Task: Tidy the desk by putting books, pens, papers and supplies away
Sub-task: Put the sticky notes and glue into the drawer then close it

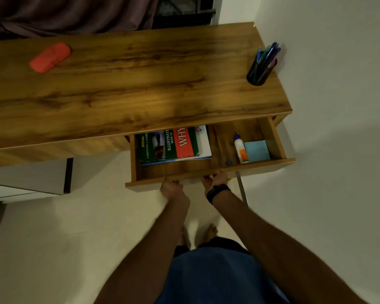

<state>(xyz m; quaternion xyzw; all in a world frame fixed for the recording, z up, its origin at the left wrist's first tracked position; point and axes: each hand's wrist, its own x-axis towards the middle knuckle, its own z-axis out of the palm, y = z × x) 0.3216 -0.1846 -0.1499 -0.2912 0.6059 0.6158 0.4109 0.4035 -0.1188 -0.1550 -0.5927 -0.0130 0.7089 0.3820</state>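
Wooden and pulled out, the drawer [208, 172] is held at its front edge by both hands. The left hand [171, 189] grips the front panel with its fingers curled over the top edge. The right hand [214, 179], with a dark band on the wrist, grips the same edge just beside it, fingers curled under and around the panel.

Just past the left hand, inside the drawer, lies a stack of books [173, 144]; the top one is green and red, with a white one under it. Past the right hand and further to its right lie a small white glue bottle [240, 149] and, touching it, a blue pad of sticky notes [257, 150].

Further away is the top of the bench [130, 84]. Far beyond the right hand, near the right corner, stands a black pen holder [260, 70] full of pens. Far to the left of the left hand lies an orange case [50, 57].
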